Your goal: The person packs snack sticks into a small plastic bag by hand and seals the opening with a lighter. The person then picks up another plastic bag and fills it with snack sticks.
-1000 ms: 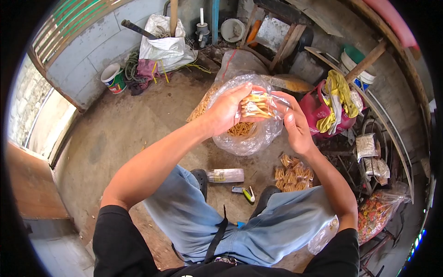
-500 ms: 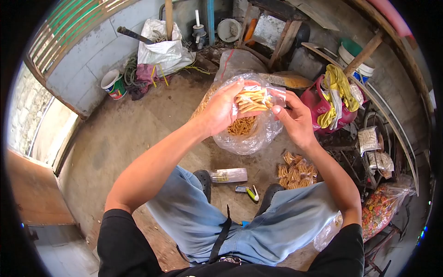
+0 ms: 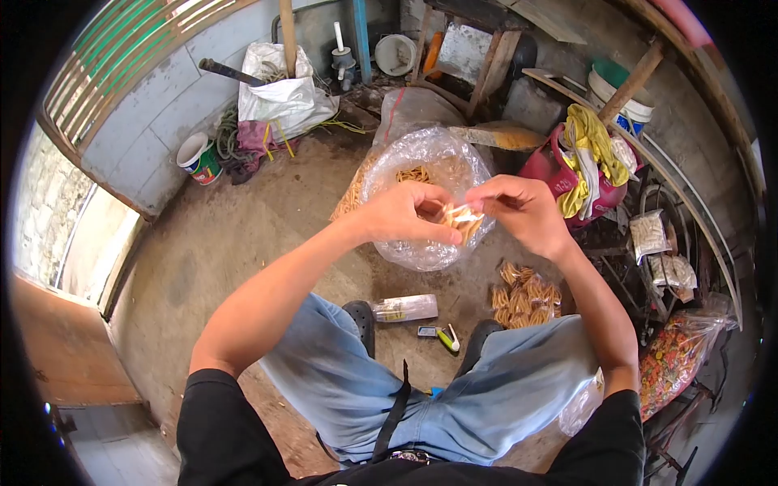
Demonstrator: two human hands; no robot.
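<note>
Between my two hands is a small clear bag of snack sticks, pale yellow and shiny with glare. My left hand holds its body, thumb in front and fingers curled behind. At the bag's upper right end, my right hand pinches the plastic with thumb and fingertips. Behind and below them stands a large open clear bag with brown snack sticks inside, partly hidden by my hands. Several filled small bags lie on the floor by my right knee.
A pack of clear plastic bags and a green-handled tool lie between my feet. At right are a red basin with yellow cloth and a bag of colourful snacks. A white sack stands at the back left.
The small bag has come down and tilted. My right hand has turned and now pinches its end; my left hand has lowered too, showing more of the large bag's opening.
</note>
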